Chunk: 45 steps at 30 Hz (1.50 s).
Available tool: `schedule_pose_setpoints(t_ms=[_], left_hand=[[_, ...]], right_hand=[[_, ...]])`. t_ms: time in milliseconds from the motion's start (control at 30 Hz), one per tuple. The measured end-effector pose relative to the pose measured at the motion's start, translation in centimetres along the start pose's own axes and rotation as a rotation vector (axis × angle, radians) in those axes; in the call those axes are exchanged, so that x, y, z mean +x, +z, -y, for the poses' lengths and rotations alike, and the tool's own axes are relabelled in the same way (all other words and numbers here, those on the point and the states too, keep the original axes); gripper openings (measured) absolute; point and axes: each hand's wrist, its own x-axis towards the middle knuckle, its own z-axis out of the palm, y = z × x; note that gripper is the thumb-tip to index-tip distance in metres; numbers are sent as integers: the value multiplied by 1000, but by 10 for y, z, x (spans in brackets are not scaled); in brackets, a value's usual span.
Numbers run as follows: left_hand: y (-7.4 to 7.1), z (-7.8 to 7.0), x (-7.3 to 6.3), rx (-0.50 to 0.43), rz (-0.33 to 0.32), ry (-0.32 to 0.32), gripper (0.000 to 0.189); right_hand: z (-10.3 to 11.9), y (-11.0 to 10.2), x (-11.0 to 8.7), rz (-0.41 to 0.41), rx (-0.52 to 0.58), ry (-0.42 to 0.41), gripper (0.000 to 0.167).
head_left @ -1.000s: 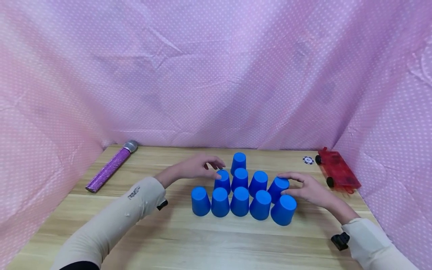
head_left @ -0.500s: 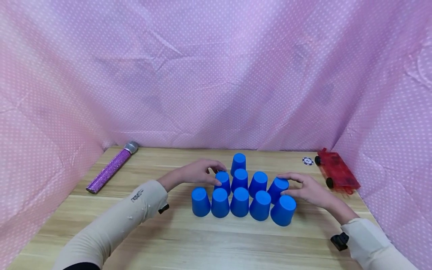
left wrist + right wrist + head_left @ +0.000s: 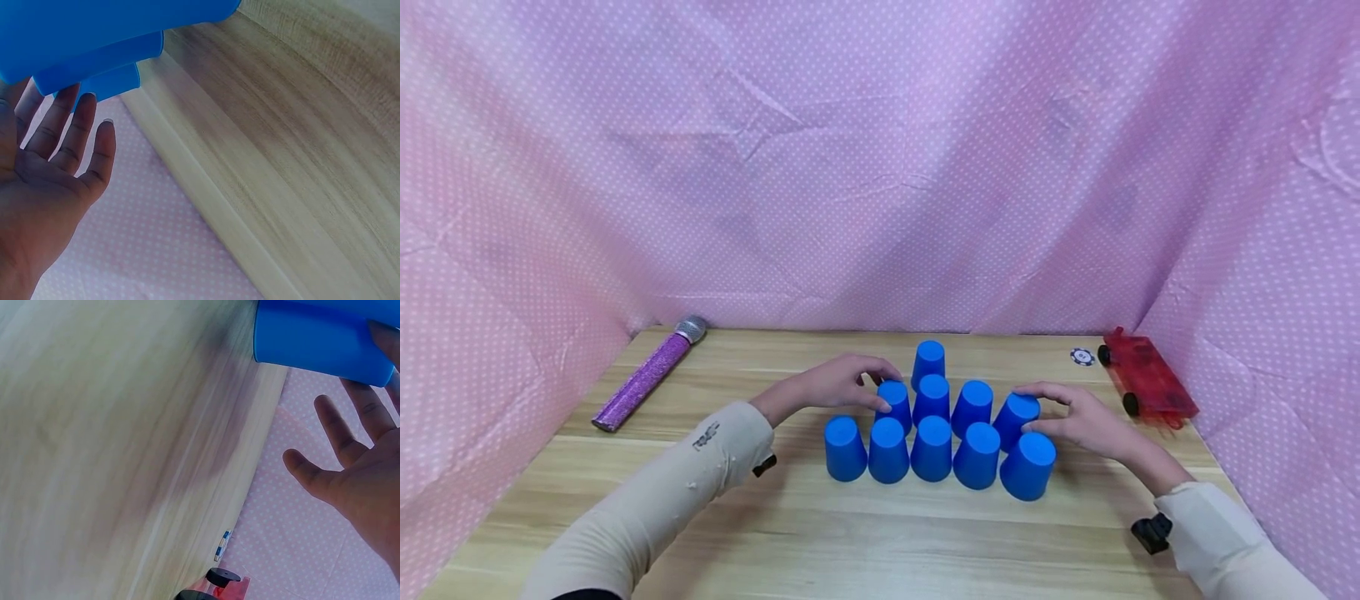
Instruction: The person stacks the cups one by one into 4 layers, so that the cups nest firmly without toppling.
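Several blue plastic cups stand upside down on the wooden table in the head view: a front row with a cup at its left end, a middle row close behind, and one cup at the back. My left hand holds the leftmost middle-row cup, thumb on the near side and fingers round the far side. At the other end of that row, my right hand grips the rightmost cup between thumb and fingers. Its lower part is partly hidden behind the front-row cup.
A glittery purple microphone lies at the table's left. Toward the back right are a poker chip and a red toy car. Pink dotted cloth hangs round the table's back and sides.
My left hand has lowered slightly, its thumb coming down from the cup's top edge to its near side. The right hand keeps its hold and the cups stay in place.
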Motion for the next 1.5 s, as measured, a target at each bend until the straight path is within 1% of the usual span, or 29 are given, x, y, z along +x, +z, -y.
schedule_pose_setpoints(t_ms=[100,300,600,800,900,1033,1200,1300,1500], left_hand=[[0,0,-1,2,-3,7,45],[1,0,0,13,-2,-8,42],[-4,-6,3,71,20,-13,40],[-5,-10,3,96,34,-44,39],[-5,-12,3,107,35,-60,39],[-6,-13,2,134,27,-77,40],[-8,-14,2,144,27,-91,39],[-8,-15,3,147,32,-89,38],[-7,-16,4,163,43,-87,38]], right_hand=[[0,0,0,6,0,0,52],[3,0,0,6,-9,20,54],[6,-6,2,6,-46,37,58],[9,-17,10,-4,-38,2,58],[12,-23,17,-8,-59,-17,59],[15,-30,32,-15,-115,-8,61],[17,-35,54,-20,-129,37,63],[18,-34,68,-15,-126,56,63],[19,-24,88,26,-91,43,61]])
